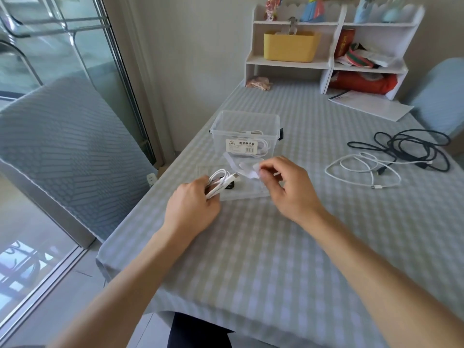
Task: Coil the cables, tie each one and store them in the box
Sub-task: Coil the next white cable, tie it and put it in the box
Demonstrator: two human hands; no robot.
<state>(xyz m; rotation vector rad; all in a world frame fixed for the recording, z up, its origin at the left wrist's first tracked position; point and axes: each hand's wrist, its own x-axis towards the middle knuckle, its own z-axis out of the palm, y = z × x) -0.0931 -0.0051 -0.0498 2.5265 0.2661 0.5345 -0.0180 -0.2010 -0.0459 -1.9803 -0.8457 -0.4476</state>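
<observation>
My left hand grips a coiled white cable, its plug end pointing toward the box. My right hand pinches a white tie strip between thumb and fingers, just right of the coil. Behind both hands stands the clear plastic box with a white cable inside it. The box's clear lid lies flat under the hands. To the right on the table lie a loose white cable and a tangled black cable.
The table has a grey-checked cloth. A white shelf unit with a yellow bin stands at the back. White papers lie near it. A grey chair stands left, a blue chair right.
</observation>
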